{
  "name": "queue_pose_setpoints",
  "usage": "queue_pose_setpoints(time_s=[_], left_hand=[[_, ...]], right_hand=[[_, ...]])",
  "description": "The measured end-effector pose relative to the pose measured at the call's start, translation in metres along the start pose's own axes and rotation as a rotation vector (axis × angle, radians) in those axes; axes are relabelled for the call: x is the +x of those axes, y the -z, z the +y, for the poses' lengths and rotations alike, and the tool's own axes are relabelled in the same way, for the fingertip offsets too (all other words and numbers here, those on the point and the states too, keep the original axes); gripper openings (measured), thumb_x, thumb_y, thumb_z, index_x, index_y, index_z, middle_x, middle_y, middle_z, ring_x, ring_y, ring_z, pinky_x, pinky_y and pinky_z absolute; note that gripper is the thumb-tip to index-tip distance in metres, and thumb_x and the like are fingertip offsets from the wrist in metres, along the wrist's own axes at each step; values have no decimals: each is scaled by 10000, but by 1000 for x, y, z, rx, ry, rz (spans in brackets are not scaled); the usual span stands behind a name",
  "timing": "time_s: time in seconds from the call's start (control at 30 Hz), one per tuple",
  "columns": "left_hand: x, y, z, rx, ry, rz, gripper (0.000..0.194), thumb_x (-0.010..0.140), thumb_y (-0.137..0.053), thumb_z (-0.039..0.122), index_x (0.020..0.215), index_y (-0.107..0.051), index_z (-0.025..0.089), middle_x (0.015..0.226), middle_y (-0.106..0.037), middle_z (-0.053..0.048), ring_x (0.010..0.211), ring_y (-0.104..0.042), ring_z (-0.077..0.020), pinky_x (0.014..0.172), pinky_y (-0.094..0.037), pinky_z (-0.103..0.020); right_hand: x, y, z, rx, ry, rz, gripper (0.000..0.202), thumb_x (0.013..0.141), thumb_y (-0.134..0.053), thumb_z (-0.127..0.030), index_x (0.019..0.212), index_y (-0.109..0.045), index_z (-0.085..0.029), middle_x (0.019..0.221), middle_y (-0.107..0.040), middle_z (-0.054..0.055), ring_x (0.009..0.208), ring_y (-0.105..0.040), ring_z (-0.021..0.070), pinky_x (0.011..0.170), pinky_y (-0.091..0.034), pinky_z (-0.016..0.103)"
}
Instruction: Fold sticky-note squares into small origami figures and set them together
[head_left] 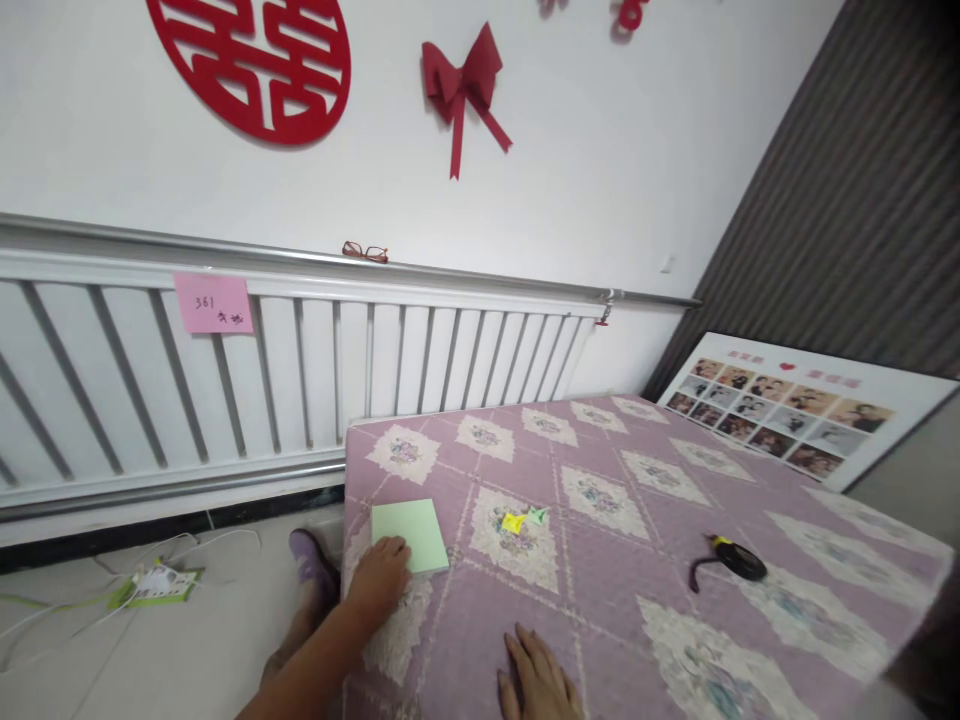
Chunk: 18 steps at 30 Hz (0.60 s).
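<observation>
A square stack of light green paper lies near the left edge of the purple patterned bedspread. My left hand is at its lower left corner, with curled fingers gripping that edge; the thumb is hidden. To the right, my right hand lies on the cloth with fingers stretched out and nothing in them. Beyond the hands sit two small folded paper pieces, a yellow one and a green one, side by side on a flower patch.
A black tape measure with a strap lies on the right. A photo board leans at the far right. Behind the bed runs a white radiator bearing a pink note; glasses rest on the pipe. A power strip with cables lies on the floor.
</observation>
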<state>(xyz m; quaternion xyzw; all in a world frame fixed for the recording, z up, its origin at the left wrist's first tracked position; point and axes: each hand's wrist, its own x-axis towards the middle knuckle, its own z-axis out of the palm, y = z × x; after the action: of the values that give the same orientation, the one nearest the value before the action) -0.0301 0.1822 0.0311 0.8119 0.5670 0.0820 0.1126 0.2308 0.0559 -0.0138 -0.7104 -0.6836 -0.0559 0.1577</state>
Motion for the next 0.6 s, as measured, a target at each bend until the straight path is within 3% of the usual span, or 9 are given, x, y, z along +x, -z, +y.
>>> queue_pose_setpoints(time_s=[0.33, 0.43, 0.6], left_hand=[[6, 6, 3, 42, -7, -43, 264, 945, -388, 207, 991, -646, 172, 1109, -602, -104, 1079, -532, -229, 972, -381, -365], [10, 7, 2, 73, 27, -67, 214, 942, -487, 260, 1082, -611, 158, 1131, -592, -109, 1050, -562, -230, 932, -438, -396], [21, 9, 3, 121, 105, -93, 332, 915, -563, 337, 1196, -535, 164, 1188, -561, -84, 996, -589, -217, 828, -518, -420]], right_hand=[[-4, -4, 1, 0, -10, 19, 405, 857, -424, -370, 1209, -608, -290, 1340, -551, 34, 1253, -480, 269, 992, -387, 443], [-4, -1, 2, 25, -16, -25, 413, 859, -430, -377, 1219, -605, -277, 1350, -541, 38, 1260, -473, 271, 1002, -381, 451], [-5, 6, 1, 60, -19, -57, 420, 865, -424, -369, 1236, -595, -269, 1368, -522, 40, 1274, -456, 266, 1019, -363, 455]])
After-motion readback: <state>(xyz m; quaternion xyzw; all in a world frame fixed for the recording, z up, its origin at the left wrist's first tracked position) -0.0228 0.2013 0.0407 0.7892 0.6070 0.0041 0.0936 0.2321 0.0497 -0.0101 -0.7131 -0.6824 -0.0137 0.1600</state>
